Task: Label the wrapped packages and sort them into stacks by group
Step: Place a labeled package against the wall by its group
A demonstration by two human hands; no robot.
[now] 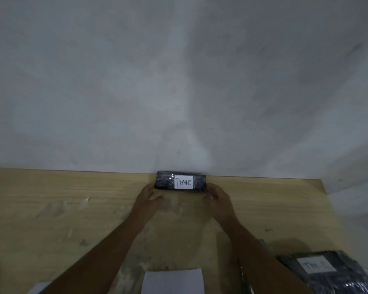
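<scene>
The labelled package lies on the table against the wall. The left hand and right hand touch its 2 ends; I cannot tell whether they grasp it.

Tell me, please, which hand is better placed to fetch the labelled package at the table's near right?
Right, probably: the right hand is nearer the near labelled package; the left hand would have to cross over.

Wooden table against grey wall
</scene>
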